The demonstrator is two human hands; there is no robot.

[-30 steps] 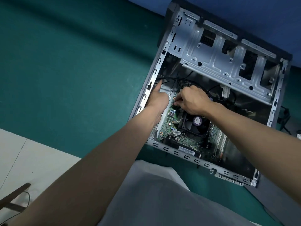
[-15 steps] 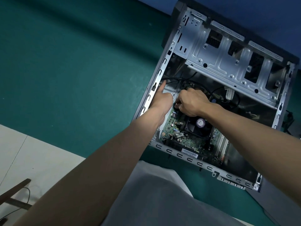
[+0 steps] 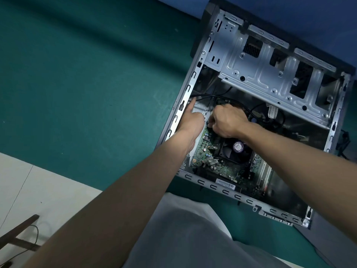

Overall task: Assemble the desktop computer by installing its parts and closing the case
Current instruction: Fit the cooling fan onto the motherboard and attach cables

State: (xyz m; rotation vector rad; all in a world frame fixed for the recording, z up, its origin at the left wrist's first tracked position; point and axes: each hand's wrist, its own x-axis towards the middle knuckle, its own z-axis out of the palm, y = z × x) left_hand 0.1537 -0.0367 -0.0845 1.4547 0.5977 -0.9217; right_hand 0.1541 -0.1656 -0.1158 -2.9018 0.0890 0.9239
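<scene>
Green table (image 3: pixel 77 93) at left. The case (image 3: pixel 193 80) lies open on its side, centre right. Left hand (image 3: pixel 190 121): index finger straight along the case's left rail, nothing seen held. Right hand (image 3: pixel 228 120), just beside it, is curled down onto the motherboard (image 3: pixel 208 159); any grip is hidden. The work point likely sits beneath the right hand. A black cable (image 3: pixel 210 96) arcs just above, the fan (image 3: pixel 234 149) is below the wrist, and the drive cage (image 3: pixel 260 74) is upper right.
</scene>
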